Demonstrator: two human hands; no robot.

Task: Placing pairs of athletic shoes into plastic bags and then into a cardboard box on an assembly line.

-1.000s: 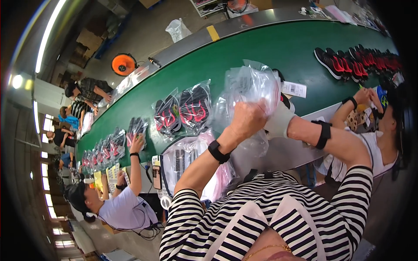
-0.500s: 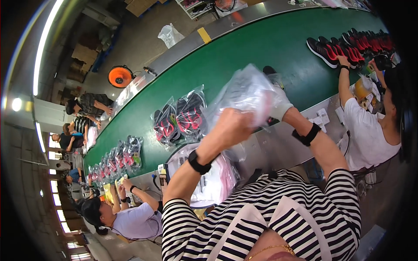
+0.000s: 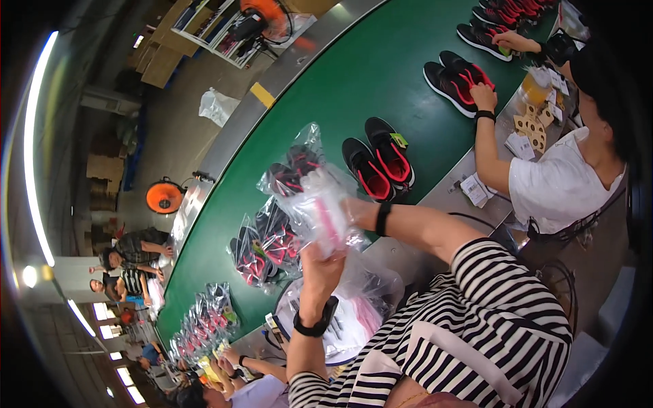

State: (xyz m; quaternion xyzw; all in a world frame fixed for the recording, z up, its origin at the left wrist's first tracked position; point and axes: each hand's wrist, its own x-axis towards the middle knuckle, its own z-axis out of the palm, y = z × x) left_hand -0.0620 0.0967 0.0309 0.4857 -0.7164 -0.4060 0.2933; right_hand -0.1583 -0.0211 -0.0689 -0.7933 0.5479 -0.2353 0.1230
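My left hand point(image 3: 322, 270) is closed on the mouth of a clear plastic bag point(image 3: 311, 138) with a pink strip. Inside the bag's far end is a pair of black-and-red sneakers point(image 3: 292, 168). My right hand point(image 3: 318, 190), in a white glove, reaches into the bag right behind the shoes and seems to grip them; the plastic blurs its fingers. Just below my hands, a stack of flat clear bags point(image 3: 347, 326) with pink edges lies in a round container. An unbagged pair of black-and-red sneakers point(image 3: 377, 160) with a green tag rests on the belt to the right.
Bagged sneakers point(image 3: 262, 248) lie on the green belt point(image 3: 320, 95) to the left, with a row of bagged pairs point(image 3: 204, 323) farther along. At right, a co-worker's hand point(image 3: 484, 97) touches another pair. Paper tags point(image 3: 476, 190) lie on the metal ledge. An orange fan point(image 3: 164, 196) stands beyond.
The view has turned to the right. My hands have moved leftward relative to the belt, and the sneakers at my right hand are now inside the bag. The co-worker's hands have shifted among the shoes.
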